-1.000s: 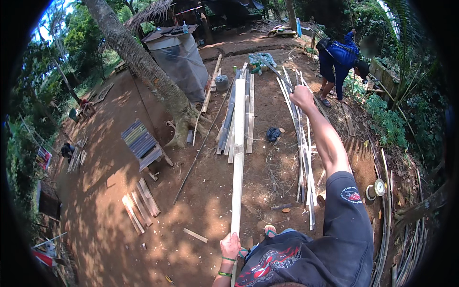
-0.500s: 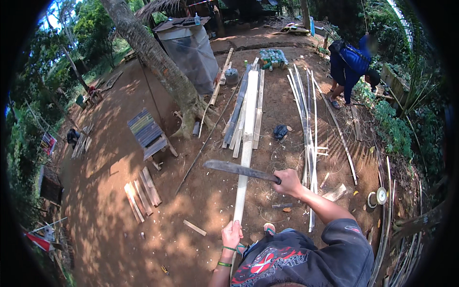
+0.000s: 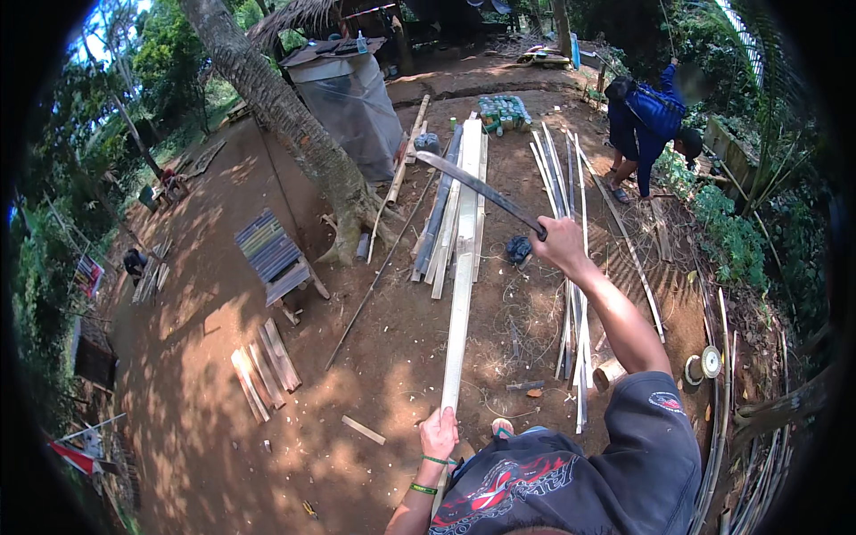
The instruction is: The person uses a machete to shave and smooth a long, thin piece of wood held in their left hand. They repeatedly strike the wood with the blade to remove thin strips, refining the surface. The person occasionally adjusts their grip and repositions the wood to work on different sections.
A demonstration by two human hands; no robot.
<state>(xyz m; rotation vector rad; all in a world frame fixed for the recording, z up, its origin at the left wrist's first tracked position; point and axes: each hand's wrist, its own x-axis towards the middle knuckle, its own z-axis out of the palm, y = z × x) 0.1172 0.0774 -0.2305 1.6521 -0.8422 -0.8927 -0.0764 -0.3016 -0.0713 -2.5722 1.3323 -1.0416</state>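
Note:
My right hand (image 3: 565, 246) is closed round the handle of a machete (image 3: 481, 189), raised out in front of me. Its dark blade points up and to the left, across the slat in this view. With my left hand (image 3: 439, 434) I grip the near end of a long pale slat (image 3: 460, 312), which looks like split bamboo. The slat runs away from me, and its far part overlaps a stack of similar slats (image 3: 440, 260) on the ground.
A bundle of thin strips (image 3: 580, 330) lies to the right, beside a dark bag (image 3: 518, 249). Short boards (image 3: 281, 355) and a slatted seat (image 3: 267, 250) are at left, near a tree trunk (image 3: 276, 107). Another person (image 3: 646, 116) bends over at far right. A spool (image 3: 711, 361) sits near strips.
My right hand has lifted the machete up and away from me, and its blade has tilted upward. The left hand keeps its hold on the slat. The other person has raised an arm.

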